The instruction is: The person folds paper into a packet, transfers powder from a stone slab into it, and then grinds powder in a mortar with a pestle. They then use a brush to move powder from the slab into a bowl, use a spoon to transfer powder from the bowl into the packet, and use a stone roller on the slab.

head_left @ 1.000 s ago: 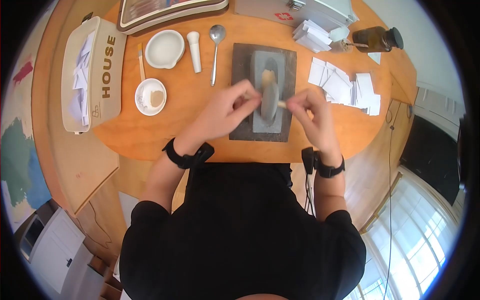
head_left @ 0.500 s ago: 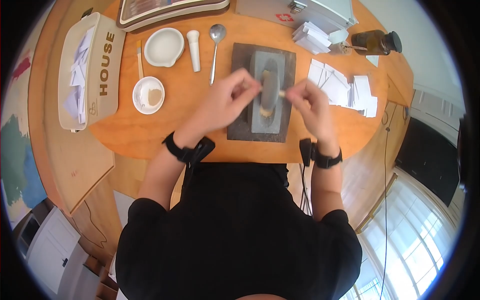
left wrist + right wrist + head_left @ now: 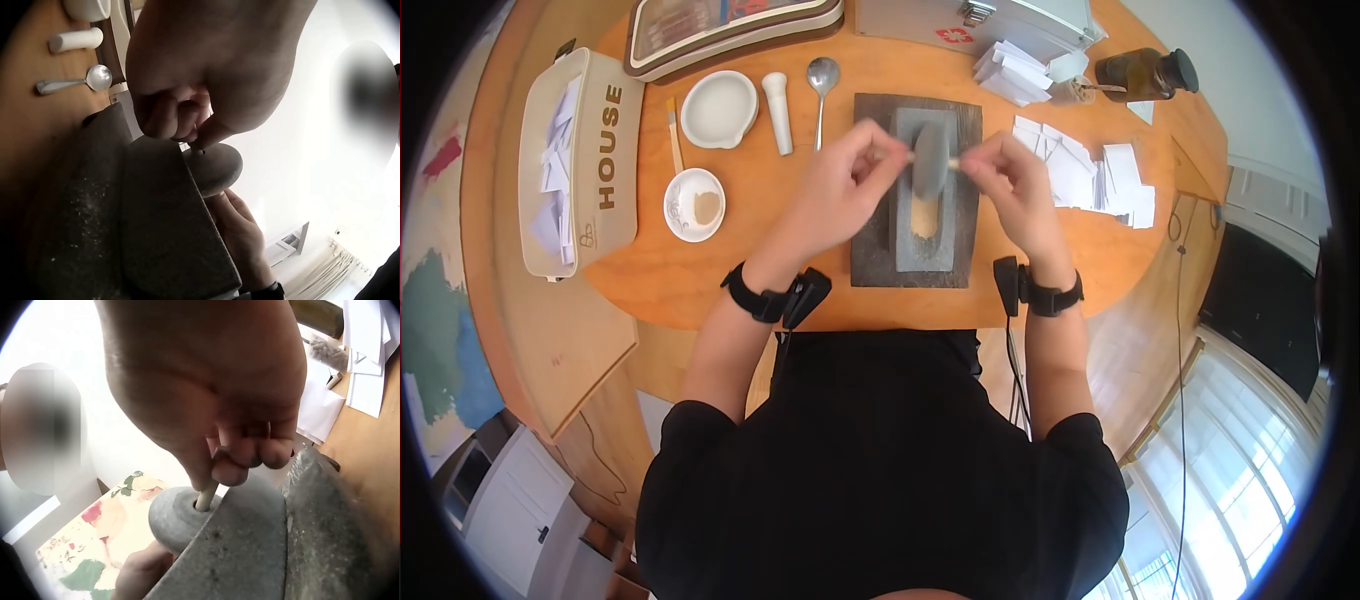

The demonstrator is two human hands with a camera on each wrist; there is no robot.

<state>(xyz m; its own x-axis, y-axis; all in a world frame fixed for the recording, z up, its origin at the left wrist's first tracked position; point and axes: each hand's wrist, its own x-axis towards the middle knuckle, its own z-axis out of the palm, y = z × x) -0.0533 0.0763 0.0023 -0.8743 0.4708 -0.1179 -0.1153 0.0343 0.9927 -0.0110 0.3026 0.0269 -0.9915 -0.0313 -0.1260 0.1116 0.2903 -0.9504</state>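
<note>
A grey stone grinding wheel (image 3: pixel 930 162) stands on edge in the far half of a long stone trough (image 3: pixel 905 250). Tan powder (image 3: pixel 924 217) lies in the trough's near half. Through the wheel's centre runs a pale wooden axle (image 3: pixel 205 499), sticking out on both sides. My left hand (image 3: pixel 850 185) pinches its left end between thumb and fingers. On the other side, my right hand (image 3: pixel 1018 190) pinches the right end the same way. The left wrist view shows the wheel (image 3: pixel 220 170) rising above the trough's side wall, which hides its lower part.
A dark board (image 3: pixel 870 265) lies under the trough. To the left are a spoon (image 3: pixel 821 78), pestle (image 3: pixel 778 115), mortar (image 3: pixel 720 108), brush (image 3: pixel 674 140) and small bowl of powder (image 3: pixel 685 228). Paper slips (image 3: pixel 1125 185), a brown jar (image 3: pixel 1135 76) and a metal case (image 3: pixel 920 22) stand right and behind.
Both hands have rolled the wheel from the trough's near half to its far half. The powder at the near end now shows, while the far end is covered by the wheel.
</note>
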